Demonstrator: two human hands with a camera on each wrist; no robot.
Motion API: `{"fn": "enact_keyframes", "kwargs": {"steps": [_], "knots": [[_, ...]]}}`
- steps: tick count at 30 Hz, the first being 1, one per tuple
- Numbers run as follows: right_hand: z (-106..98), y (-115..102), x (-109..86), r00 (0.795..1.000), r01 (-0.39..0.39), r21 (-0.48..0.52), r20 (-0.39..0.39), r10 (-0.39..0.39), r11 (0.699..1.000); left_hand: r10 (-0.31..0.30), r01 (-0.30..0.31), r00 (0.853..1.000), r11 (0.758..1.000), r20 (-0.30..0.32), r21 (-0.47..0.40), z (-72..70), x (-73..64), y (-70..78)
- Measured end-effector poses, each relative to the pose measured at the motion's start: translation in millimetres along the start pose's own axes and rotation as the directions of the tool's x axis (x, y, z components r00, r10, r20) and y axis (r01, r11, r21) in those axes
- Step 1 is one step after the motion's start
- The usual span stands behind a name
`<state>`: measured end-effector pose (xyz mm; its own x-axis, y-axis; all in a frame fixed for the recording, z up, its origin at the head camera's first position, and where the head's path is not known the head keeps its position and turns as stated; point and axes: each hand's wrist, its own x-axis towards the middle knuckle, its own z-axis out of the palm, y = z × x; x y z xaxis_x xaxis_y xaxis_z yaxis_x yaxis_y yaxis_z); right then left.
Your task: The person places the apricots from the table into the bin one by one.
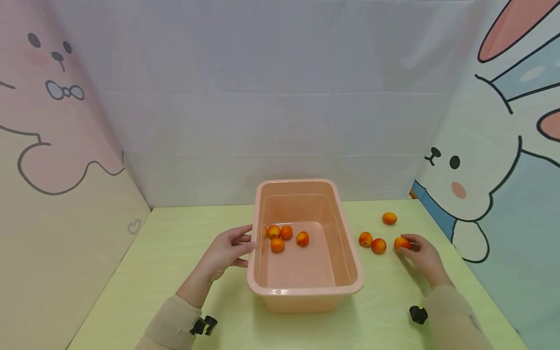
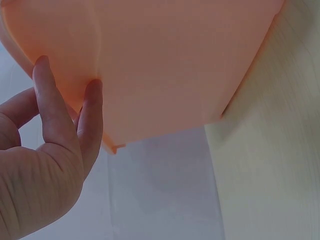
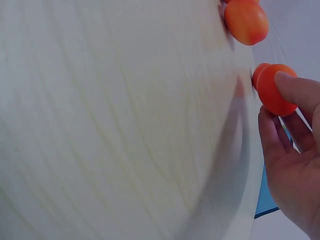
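Observation:
A peach-coloured plastic basin [image 1: 306,291] stands on the table with several small orange-red fruits [image 1: 277,245] in its left half. At its left side my left hand [image 1: 225,250] holds the rim, with fingers against the outer wall under the lip in the left wrist view. To the right of the basin, my right hand [image 1: 422,257] pinches one small orange-red fruit [image 3: 272,97] between thumb and fingers. Two fruits [image 1: 378,246] sit side by side between the basin and this hand, and another fruit [image 1: 389,218] lies farther back.
The pale green table [image 1: 197,226] ends at a grey-white back wall [image 1: 280,121]. Panels with cartoon animals [image 1: 470,194] flank it on both sides. A dark wrist fitting [image 1: 418,314] sits by the right sleeve, and a similar one [image 1: 203,325] by the left.

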<state>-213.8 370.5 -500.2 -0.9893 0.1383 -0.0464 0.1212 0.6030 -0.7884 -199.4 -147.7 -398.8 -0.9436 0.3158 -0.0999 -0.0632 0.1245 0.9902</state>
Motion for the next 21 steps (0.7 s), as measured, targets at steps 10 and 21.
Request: {"fn": "enact_keyframes", "kwargs": {"steps": [10,21], "knots": [[-8.4,-23.0,3.3,0.993,0.093,-0.04,-0.069,-0.095,0.995,-0.002,0.002,1.0,1.0,0.008,0.001,-1.0,0.3,0.0],[-12.3,-90.1,8.9,0.977,0.181,-0.009,-0.112,-0.181,0.983,-0.003,0.003,1.0,1.0,0.004,-0.007,-1.3,0.5,-1.1]]}}
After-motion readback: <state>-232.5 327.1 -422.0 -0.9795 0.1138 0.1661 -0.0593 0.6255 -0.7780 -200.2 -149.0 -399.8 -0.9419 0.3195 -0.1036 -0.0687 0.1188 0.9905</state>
